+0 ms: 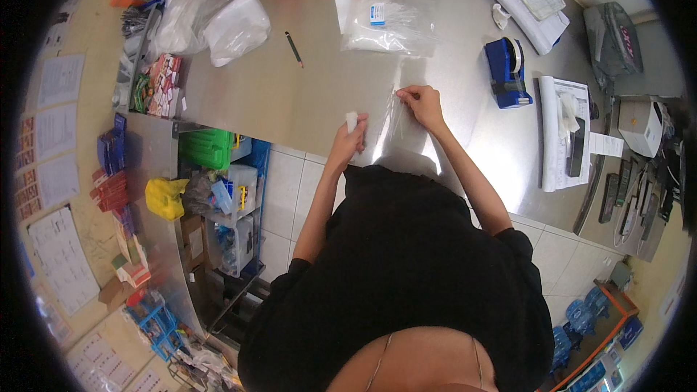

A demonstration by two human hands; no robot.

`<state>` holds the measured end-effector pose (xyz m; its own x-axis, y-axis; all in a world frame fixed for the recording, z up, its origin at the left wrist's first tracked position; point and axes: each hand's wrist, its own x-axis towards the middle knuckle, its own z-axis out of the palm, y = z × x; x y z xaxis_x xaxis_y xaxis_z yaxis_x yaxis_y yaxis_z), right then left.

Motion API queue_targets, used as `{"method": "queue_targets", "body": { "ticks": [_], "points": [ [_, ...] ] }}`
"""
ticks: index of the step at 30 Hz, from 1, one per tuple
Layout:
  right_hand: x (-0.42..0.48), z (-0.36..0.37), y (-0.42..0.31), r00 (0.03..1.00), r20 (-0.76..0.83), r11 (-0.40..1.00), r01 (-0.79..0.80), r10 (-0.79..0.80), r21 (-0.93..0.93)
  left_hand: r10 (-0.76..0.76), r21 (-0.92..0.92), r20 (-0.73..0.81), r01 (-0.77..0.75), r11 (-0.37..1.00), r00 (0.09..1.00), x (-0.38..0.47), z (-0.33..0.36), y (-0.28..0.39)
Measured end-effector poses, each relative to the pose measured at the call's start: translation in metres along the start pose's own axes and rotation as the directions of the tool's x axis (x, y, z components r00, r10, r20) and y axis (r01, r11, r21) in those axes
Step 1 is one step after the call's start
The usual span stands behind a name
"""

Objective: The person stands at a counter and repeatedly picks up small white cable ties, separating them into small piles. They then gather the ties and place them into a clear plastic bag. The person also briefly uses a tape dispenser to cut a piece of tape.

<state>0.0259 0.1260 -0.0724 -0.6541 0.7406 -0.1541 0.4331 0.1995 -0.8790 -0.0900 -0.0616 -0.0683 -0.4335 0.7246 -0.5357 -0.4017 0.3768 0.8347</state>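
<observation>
My left hand [347, 142] is near the front edge of the steel table [245, 92], its fingers closed around a small white rolled or folded piece [352, 120]. To its right and a little farther out, my right hand [426, 106] pinches thumb and forefinger together just above the tabletop. A thin, pale strip seems to hang from those fingertips, hard to tell apart from the glare on the steel. Beyond both hands lies a clear plastic bag [400, 35] of thin whitish strips, bearing a blue-and-white label [377, 14]. A dark green pencil [294, 49] lies to the left of that bag.
To the right stand a blue tape dispenser [503, 76], a clipboard of papers [566, 147] and stacked documents [523, 8]. White plastic bags [237, 27] and small red-and-white boxes [165, 79] sit at the left. A shelf below holds a green bin [205, 148].
</observation>
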Motion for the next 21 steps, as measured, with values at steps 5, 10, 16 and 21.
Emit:
{"method": "queue_targets", "body": {
  "ticks": [5,10,16,21],
  "points": [
    [-0.019,0.008,0.019,0.986,-0.11,0.991,-0.12,0.126,0.062,-0.015,0.051,-0.003,0.016,0.999,1.0,0.005,0.004,-0.003],
    [-0.028,0.032,0.012,0.996,-0.004,0.966,-0.087,0.091,0.243,-0.1,0.004,0.074,0.1,0.995,0.992,0.006,0.014,0.001],
    [-0.039,0.004,-0.029,0.988,0.058,0.974,0.131,-0.144,0.184,-0.077,-0.071,0.214,0.094,0.993,0.974,-0.01,0.026,0.021],
    [-0.057,-0.035,-0.044,0.967,0.253,0.945,-0.076,-0.008,0.319,-0.131,-0.161,0.472,0.231,0.96,0.872,-0.014,0.061,0.029]
  ]
}}
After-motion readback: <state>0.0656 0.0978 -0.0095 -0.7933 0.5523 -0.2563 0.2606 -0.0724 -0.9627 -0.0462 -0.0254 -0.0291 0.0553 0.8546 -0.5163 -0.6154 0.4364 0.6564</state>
